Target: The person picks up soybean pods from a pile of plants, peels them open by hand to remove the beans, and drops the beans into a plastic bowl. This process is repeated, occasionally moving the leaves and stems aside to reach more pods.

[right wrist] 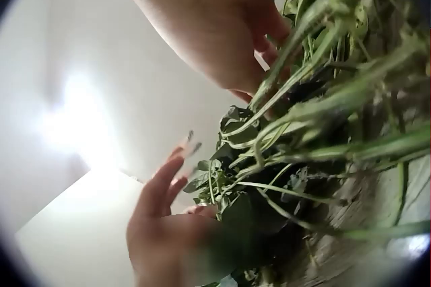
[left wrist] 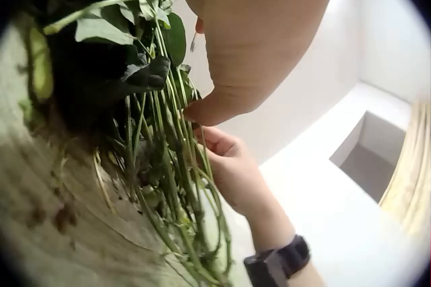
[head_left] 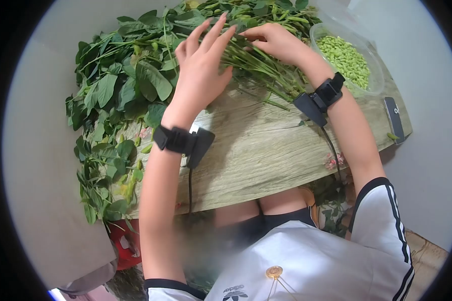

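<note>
A large heap of leafy soybean plants (head_left: 153, 80) covers the far side of the table, its bare stalks (head_left: 271, 75) fanning toward the right. My left hand (head_left: 201, 70) is spread over the stalks, fingers long and mostly straight; the thumb reaches the stalks in the left wrist view. From the far right side, my right hand (head_left: 278, 44) reaches in with bent fingers and grips the stalks, its fingertips partly hidden among them. In the right wrist view, thick green stalks (right wrist: 303, 112) cross right beside this hand.
A clear plastic tub (head_left: 376, 83) holding shelled green beans (head_left: 344, 60) stands at the back right. A phone (head_left: 394, 120) lies near the right edge with a pod (head_left: 392, 136) beside it. Loose leaves (head_left: 105, 185) trail down the left side of the wood-patterned table (head_left: 251, 155).
</note>
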